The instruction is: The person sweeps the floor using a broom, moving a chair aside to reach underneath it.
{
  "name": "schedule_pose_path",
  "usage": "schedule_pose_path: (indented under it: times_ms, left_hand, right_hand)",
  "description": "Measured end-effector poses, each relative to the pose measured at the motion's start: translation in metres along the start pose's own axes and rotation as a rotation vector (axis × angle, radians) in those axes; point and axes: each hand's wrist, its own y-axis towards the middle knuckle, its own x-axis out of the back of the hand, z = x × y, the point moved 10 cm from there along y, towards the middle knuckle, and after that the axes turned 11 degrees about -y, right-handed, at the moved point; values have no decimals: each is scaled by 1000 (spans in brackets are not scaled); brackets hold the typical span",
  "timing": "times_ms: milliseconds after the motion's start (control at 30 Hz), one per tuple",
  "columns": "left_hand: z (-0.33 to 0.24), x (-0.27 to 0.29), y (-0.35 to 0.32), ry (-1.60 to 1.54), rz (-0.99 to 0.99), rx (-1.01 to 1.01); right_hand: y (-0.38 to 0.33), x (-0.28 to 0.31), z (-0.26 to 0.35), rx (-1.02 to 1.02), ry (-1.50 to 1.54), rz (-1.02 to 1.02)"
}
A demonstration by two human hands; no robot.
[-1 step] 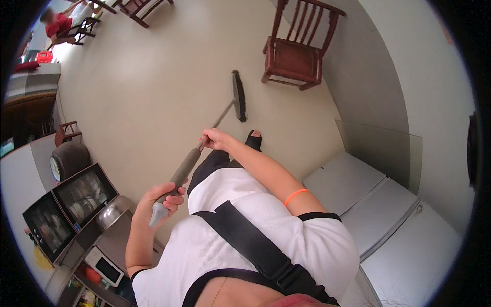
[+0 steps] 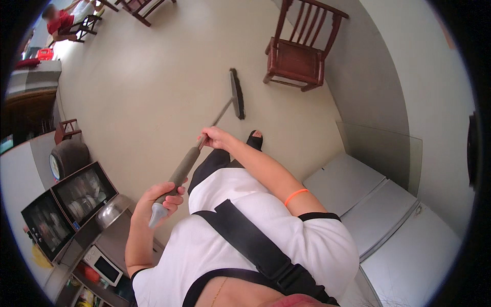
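A long-handled broom [image 2: 186, 168] slants across the middle of the head view, its thick grey grip nearest me. My left hand [image 2: 168, 198] is wrapped round the top of that grip, just below the pale grey end cap. Farther down, my right hand [image 2: 214, 137] closes round the thin shaft beneath the grip. The broom head [image 2: 237, 94], a narrow bar with dark bristles, rests on the beige floor [image 2: 153, 87] ahead of my sandalled foot [image 2: 254, 139].
A red-brown wooden chair [image 2: 296, 59] stands right of the broom head by the wall. White refrigerator-like cabinets [image 2: 378, 204] and a glass panel [image 2: 383, 153] are at right. Left are a glass-door dish cabinet [image 2: 84, 197], a microwave [image 2: 104, 266] and a small stool [image 2: 67, 131]. A person in red [image 2: 60, 23] sits far left.
The broom head has shifted very slightly to the left on the floor. Both hands keep the same hold on the broom.
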Motion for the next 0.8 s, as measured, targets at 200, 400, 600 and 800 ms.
schedule_pose_path:
  times_ms: [200,400,600,800]
  left_hand:
    - [-33,2,-34,329,11,-40]
    - [-64,7,10,20,146,131]
    - [-65,-8,69,-257,176,272]
    - [-105,-32,71,-613,233,326]
  right_hand:
    - [-1,-38,15,60,2,-2]
    - [11,29,40,99,19,-253]
    - [58,98,48,10,82,-253]
    - [97,85,61,-105,159,-243]
